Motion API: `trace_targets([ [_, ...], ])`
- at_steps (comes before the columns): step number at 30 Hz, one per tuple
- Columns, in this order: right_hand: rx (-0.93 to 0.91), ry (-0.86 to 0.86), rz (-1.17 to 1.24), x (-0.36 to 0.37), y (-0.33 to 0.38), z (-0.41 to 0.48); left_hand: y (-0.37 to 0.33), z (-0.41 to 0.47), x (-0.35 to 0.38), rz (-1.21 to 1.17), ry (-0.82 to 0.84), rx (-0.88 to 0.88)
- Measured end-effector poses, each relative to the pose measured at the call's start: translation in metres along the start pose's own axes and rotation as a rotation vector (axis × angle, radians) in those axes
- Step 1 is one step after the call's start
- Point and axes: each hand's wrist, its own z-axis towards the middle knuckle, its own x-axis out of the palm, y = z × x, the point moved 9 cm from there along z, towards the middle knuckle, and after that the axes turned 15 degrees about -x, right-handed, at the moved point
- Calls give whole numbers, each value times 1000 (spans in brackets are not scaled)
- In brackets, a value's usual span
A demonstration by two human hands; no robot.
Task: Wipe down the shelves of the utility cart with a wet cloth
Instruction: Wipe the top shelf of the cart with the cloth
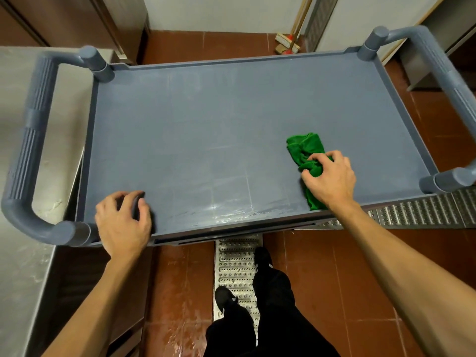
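Wiping grey plastic cart top shelf (231, 140): right hand (331, 180) fingers bunched on crumpled green cloth (306, 150) near front right corner; left hand (123, 220) curled over front edge, likely steadying cart.

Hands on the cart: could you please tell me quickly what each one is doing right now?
Left hand: fingers curled over the near rim of the cart's top shelf, gripping it.
Right hand: closed on the green cloth, pressing it on the shelf.
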Motion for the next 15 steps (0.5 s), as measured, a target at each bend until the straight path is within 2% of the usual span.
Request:
trace_targets([
  [3,-29,-4,-15,1,15,-2,0,0,0,-16,-4,-6],
  [7,-161,-18,-22,9,43,-7,3,-2,0,-30,-11,-37],
  [15,-381,-16,52,36,134,-18,2,-1,3,-33,-11,-12],
])
